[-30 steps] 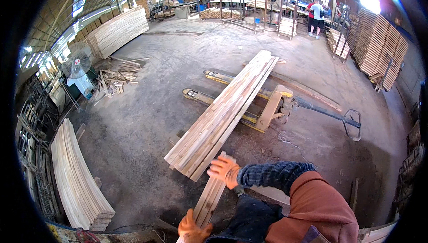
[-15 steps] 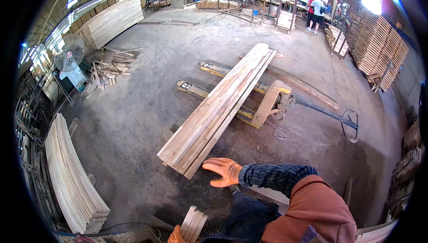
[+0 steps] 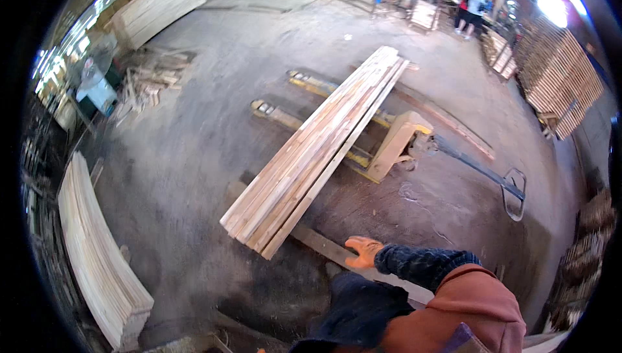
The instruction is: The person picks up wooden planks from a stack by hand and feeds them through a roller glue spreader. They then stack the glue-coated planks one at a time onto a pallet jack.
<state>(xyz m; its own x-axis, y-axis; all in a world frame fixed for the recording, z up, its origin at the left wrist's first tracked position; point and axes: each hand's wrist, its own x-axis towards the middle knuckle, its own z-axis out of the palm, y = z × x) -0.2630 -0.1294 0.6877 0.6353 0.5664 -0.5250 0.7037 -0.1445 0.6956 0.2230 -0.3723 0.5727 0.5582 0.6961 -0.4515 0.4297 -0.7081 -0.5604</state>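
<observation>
My right hand [image 3: 364,251], in an orange glove, is held out low with nothing in it. Its thumb and fingers are apart. To its left ends a long stack of pale wooden boards [image 3: 317,152], lying slantwise across the forks of a yellow pallet jack [image 3: 396,149]. The hand is apart from that stack. A wooden beam [image 3: 324,244] on the floor runs from under the stack's near end to below my right forearm. Of my left hand only a speck of orange glove shows at the lower edge; its fingers and anything in them are hidden.
A stack of pale boards [image 3: 103,256] stands at the left. Scrap wood [image 3: 146,87] lies beside a fan. Tall slatted wood stacks [image 3: 560,71] are at the far right. The jack's handle [image 3: 514,194] sticks out to the right. Two people [image 3: 472,12] stand far back.
My right hand has drawn back to the right, away from the stack's near end. My left hand, with the short-looking boards it held, has dropped almost wholly below the lower edge.
</observation>
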